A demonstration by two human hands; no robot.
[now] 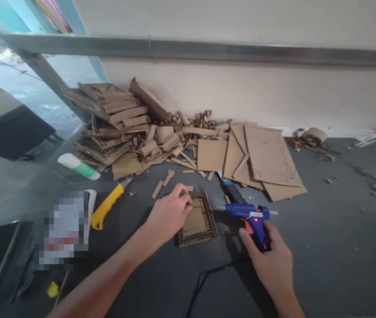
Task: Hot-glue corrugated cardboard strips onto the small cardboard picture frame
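The square corrugated cardboard frame (212, 223) lies flat on the dark table (333, 265), in front of the person and between the two hands. The left forearm comes in diagonally from the lower left, and the left hand (170, 212) is over the frame's upper left part, back of the hand up. Its fingers are bent and drawn in close to the thumb, nearly closed; whether a piece is pinched between them cannot be told.

To the right of the frame, the right hand (270, 256) rises from the lower edge with its wrist low. It is partly closed around the grip of a blue hot glue gun (246, 210), thumb on the near side by the orange trigger (249, 226), fingers around the far side. The nozzle points left, near the frame's right edge, and a red light glows on the body.

Left of the frame lies a yellow utility knife (108, 204), with a white and green tube (79, 167) farther back. Beyond the frame are cardboard scraps (166, 141); a stack of corrugated cardboard pieces (118, 108) stands behind it to the left, and a ridged cardboard sheet (270, 154) behind it to the right.
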